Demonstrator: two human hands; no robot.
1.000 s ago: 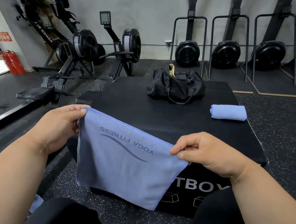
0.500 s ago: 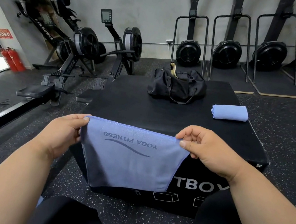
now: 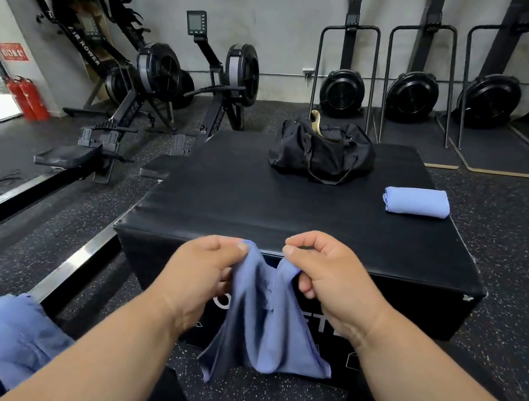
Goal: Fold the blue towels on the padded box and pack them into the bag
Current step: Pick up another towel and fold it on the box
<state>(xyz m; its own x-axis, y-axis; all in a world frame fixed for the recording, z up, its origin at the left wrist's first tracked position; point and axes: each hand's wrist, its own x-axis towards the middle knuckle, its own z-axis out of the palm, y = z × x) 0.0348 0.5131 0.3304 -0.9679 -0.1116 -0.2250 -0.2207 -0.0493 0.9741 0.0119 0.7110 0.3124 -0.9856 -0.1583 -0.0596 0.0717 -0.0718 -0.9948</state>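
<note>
While both hands worked in front of the box: the towel in hand (image 3: 267,318) hung between them, bunched at the top.
Left hand (image 3: 200,270): pinched one top corner of cloth.
Right hand (image 3: 328,272): fingers curled, pinching the other corner, close beside the left.
Padded box (image 3: 255,206): just ahead, its near edge right behind the hands.
Folded towel (image 3: 416,200): lay done on the box's right side.
Bag (image 3: 322,152): sat at the far edge; whether it was open, hard to tell.
Waiting cloth (image 3: 6,336): more blue fabric lay low left, possibly another towel.
Risk: corners could have slipped or met unevenly, skewing the fold, since the slack cloth sagged unsupported.
</note>
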